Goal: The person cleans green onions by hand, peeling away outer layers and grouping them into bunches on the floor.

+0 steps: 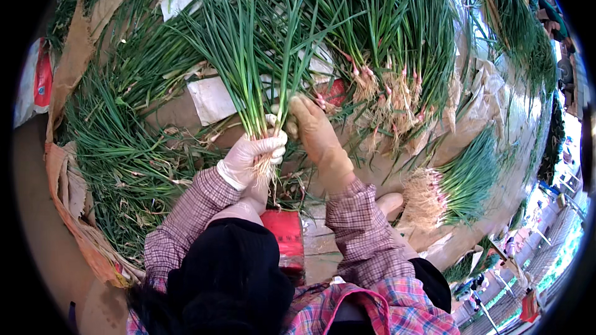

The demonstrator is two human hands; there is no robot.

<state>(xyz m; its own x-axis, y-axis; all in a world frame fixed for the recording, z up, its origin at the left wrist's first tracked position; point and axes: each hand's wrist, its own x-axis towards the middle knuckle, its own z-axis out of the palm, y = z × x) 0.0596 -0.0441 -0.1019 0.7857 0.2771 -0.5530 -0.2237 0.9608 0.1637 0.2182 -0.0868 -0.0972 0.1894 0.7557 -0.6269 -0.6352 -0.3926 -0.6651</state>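
Note:
My left hand (248, 156), in a thin white glove, is closed around the lower stems of a bunch of green onions (245, 80). The leaves fan up and away, while pale roots (266, 170) hang out below the fist. Beside it my right hand (315, 133), in a tan rubber glove, has its fingers curled at the right edge of the bunch. It pinches a green onion stalk (284, 102) near its white base; the fingertips are partly hidden there.
Loose green onions (124, 142) cover the ground at left. More lie at the far right with pinkish bulbs and roots (397, 90). A neat bundle (462, 180) rests at right. A red box (284, 236) is between my arms; brown sacking (65, 93) edges the left.

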